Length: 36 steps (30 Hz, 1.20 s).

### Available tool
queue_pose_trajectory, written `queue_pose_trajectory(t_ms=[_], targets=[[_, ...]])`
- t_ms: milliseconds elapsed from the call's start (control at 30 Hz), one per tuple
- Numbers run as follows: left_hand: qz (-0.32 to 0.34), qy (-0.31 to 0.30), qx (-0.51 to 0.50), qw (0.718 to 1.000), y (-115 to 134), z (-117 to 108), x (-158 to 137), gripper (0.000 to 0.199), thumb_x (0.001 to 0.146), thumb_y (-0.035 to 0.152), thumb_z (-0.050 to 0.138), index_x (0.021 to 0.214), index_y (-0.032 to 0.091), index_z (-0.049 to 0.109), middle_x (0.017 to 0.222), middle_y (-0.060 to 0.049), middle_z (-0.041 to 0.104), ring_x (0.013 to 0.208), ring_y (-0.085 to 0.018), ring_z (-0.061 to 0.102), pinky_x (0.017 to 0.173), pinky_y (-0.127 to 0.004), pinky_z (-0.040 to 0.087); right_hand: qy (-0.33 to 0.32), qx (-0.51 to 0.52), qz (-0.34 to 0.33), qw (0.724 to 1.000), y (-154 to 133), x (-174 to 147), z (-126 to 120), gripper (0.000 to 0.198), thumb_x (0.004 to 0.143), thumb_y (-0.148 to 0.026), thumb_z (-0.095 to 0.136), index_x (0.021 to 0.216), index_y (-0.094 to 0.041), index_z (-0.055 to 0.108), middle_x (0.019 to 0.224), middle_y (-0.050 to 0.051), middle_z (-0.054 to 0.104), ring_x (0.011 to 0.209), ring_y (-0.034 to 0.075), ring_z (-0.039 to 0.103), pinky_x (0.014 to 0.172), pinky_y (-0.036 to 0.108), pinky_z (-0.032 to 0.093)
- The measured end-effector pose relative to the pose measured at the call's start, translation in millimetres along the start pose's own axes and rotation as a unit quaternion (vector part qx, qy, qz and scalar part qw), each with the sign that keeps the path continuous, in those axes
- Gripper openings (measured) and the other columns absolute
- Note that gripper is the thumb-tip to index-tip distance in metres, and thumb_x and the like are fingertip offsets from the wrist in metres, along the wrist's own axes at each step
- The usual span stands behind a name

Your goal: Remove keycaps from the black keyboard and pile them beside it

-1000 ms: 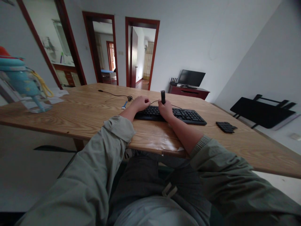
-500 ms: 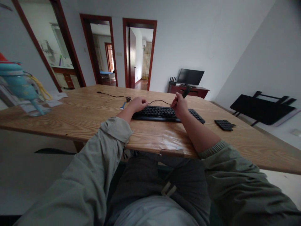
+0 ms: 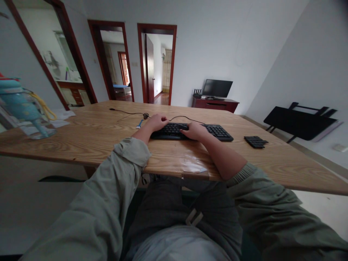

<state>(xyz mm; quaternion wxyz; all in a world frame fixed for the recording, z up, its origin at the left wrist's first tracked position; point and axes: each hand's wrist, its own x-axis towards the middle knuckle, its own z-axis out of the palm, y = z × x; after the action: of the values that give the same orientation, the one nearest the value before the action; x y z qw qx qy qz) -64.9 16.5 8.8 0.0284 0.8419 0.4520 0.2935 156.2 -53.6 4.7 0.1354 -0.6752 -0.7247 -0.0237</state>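
Left hand [image 3: 157,121] and right hand [image 3: 196,130] apart, palms down on keyboard [image 3: 217,131], fingertips indistinct.

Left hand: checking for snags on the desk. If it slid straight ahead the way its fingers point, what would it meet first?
Probably the coiled black cable just beyond the left hand and the keyboard; depth is hard to judge.

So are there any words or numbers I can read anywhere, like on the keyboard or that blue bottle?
None can be read.
Keyboard key legends: too small and blurred.
Blue bottle print: blurred.
Small black pad of keys: no readable marks.
TV screen: dark, no text.
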Motion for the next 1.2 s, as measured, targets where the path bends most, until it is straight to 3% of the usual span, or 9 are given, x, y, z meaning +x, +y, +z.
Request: queue_pose_trajectory(t_ms=[167,567,867,1067,1200], targets=[[0.0,-0.001,0.0,1.0,1,2,1,0.029,0.082,0.034,0.053,0.086,0.016,0.075,0.085,-0.007,0.074,0.076,-0.019,0.063,0.07,-0.028,0.046,-0.002,-0.059,0.018,0.998,-16,-3,-1,0.057,0.083,-0.058,0.05,0.109,-0.011,0.07,0.108,0.021,0.069,0.096,0.033,0.066,0.08,0.04,0.05],[0.004,0.005,-0.007,1.0,0,1,1,0.03,0.083,0.036,0.052,0.086,0.016,0.075,0.086,-0.008,0.075,0.077,-0.019,0.063,0.071,-0.028,0.046,-0.005,-0.051,0.043,0.998,-21,-7,-4,0.057,0.085,-0.057,0.048,0.112,-0.011,0.069,0.111,0.022,0.068,0.101,0.033,0.065,0.083,0.04,0.05],[0.001,-0.005,0.014,1.0,-3,2,2,0.03,0.083,0.036,0.052,0.085,0.017,0.075,0.088,-0.008,0.075,0.078,-0.019,0.064,0.072,-0.027,0.046,0.025,-0.061,0.026,0.998,-24,-13,-4,0.054,0.082,-0.055,0.051,0.112,-0.013,0.069,0.109,0.02,0.069,0.1,0.034,0.065,0.081,0.041,0.05],[-0.078,0.004,0.033,0.996,-17,11,6,0.025,0.08,0.04,0.06,0.087,0.021,0.075,0.094,-0.009,0.075,0.088,-0.022,0.066,0.078,-0.027,0.048,0.004,-0.027,0.051,0.998,-22,-10,-1,0.054,0.082,-0.053,0.052,0.111,-0.011,0.069,0.114,0.021,0.067,0.102,0.033,0.066,0.082,0.038,0.051],[-0.104,-0.023,0.057,0.993,-22,17,11,0.033,0.086,0.045,0.051,0.098,0.024,0.074,0.109,-0.009,0.073,0.101,-0.023,0.066,0.086,-0.029,0.047,-0.015,0.007,0.082,0.996,-21,-2,-1,0.055,0.081,-0.054,0.052,0.111,-0.011,0.069,0.113,0.02,0.068,0.103,0.031,0.066,0.082,0.037,0.05]])
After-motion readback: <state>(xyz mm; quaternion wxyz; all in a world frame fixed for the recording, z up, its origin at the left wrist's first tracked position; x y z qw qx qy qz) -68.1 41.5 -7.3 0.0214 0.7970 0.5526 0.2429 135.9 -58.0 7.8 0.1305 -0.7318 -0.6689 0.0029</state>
